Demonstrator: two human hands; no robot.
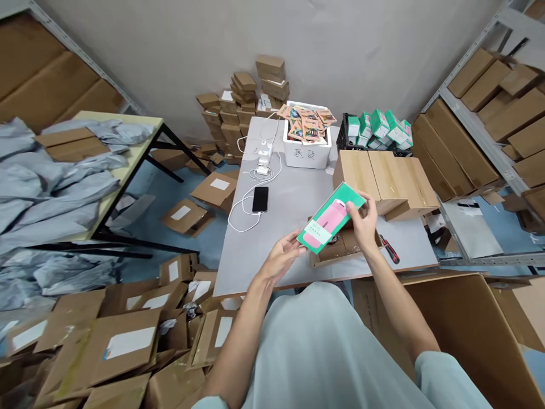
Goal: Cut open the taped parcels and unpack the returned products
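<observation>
Between my two hands a flat green box [332, 218] with a pink picture on its face is held tilted above the table. My left hand [284, 253] grips its lower left corner with the fingers beneath it. My right hand [364, 218] grips the upper right end, thumb on top. Below the green box an open cardboard box [317, 260] lies on the table, partly covered by the box I hold and my right hand. Right of my right wrist lies a red and black tool [390, 251], perhaps a cutter.
On the table [238, 250] are a phone [260, 199] with a white cable, a white foam box [307, 154] of colourful packets, a black crate [343, 135] of green boxes and upright cartons [394, 176]. Cardboard boxes [123, 341] crowd the floor to the left. Shelves [472, 119] stand right.
</observation>
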